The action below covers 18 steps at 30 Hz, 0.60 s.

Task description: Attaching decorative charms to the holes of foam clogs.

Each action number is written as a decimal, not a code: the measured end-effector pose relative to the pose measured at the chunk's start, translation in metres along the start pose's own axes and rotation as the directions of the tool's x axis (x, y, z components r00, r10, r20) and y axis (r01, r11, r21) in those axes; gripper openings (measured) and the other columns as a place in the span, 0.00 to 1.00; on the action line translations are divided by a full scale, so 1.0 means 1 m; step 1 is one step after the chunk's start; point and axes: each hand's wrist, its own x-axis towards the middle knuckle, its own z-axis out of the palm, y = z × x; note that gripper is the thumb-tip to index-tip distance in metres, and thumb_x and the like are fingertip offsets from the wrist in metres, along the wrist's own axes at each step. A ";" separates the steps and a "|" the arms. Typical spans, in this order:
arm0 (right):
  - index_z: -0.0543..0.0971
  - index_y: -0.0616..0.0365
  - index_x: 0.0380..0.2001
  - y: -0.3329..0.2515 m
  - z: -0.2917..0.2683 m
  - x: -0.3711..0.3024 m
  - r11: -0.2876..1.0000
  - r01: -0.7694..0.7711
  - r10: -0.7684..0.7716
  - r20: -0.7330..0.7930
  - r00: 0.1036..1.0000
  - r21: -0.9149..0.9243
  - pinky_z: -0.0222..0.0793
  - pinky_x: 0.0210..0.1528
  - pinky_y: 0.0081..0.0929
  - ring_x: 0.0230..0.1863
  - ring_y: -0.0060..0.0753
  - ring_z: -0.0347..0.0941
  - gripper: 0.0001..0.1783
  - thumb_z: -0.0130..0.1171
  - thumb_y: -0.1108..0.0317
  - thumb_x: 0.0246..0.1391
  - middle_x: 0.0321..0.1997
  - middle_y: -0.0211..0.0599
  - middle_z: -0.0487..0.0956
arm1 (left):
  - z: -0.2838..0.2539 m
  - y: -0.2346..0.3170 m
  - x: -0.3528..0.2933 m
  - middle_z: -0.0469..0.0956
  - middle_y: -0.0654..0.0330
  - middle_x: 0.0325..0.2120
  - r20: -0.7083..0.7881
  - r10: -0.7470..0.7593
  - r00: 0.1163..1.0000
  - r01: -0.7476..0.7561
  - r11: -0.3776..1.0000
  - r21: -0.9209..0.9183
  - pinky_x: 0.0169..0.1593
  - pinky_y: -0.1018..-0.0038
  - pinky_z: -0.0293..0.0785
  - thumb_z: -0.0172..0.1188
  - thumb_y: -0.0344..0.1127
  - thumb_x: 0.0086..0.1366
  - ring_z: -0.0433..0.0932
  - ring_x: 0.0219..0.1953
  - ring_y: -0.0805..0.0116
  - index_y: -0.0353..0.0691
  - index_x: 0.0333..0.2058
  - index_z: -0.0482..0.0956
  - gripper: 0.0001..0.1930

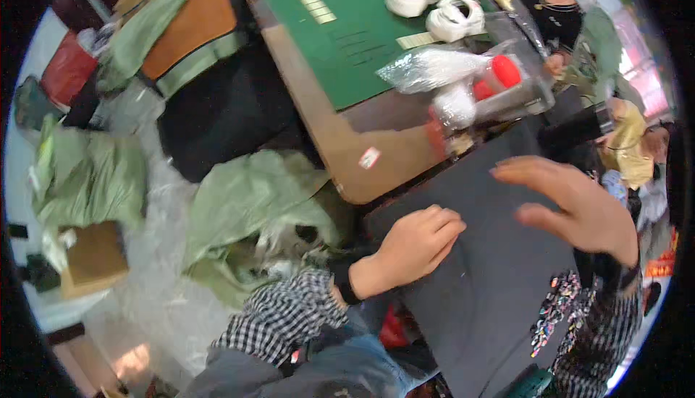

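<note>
We see a table (340, 153) with a green mat (340, 43); at two o'clock lie white shoes (434, 7), plastic bags (434, 72) and a clear box (521, 72).

bare dark board (492, 268), plastic bags (441, 72) crowding table edge (347, 159)

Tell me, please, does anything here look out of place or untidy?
Yes. Crumpled green plastic bags and clear wrapping lie strewn over the floor left of the left hand. White shoes sit on the green-topped table.
</note>
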 end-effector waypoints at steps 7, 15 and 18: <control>0.67 0.62 0.60 -0.077 0.071 -0.123 0.952 -0.292 0.266 0.226 0.937 0.091 0.62 0.62 0.41 0.61 0.54 0.65 0.32 0.61 0.62 0.53 0.60 0.51 0.69 | -0.010 0.039 -0.092 0.75 0.54 0.47 -0.243 -0.221 0.944 0.201 0.974 -0.105 0.50 0.68 0.72 0.54 0.19 0.57 0.75 0.47 0.55 0.39 0.45 0.77 0.17; 0.67 0.58 0.61 -0.121 0.139 -0.214 0.917 -0.326 0.281 0.208 0.937 0.231 0.59 0.63 0.38 0.63 0.51 0.63 0.32 0.60 0.68 0.51 0.64 0.48 0.66 | -0.045 -0.072 -0.277 0.77 0.49 0.42 -0.381 -0.749 0.542 0.798 0.601 -0.045 0.49 0.66 0.72 0.54 0.31 0.59 0.77 0.46 0.54 0.35 0.45 0.77 0.15; 0.65 0.56 0.63 -0.124 0.158 -0.240 0.866 -0.389 0.343 0.192 0.919 0.314 0.55 0.65 0.37 0.66 0.50 0.60 0.32 0.57 0.71 0.53 0.66 0.48 0.64 | -0.088 -0.117 -0.346 0.78 0.46 0.41 -0.534 -0.796 0.284 0.945 0.326 0.016 0.49 0.64 0.71 0.54 0.31 0.56 0.77 0.45 0.51 0.33 0.44 0.77 0.16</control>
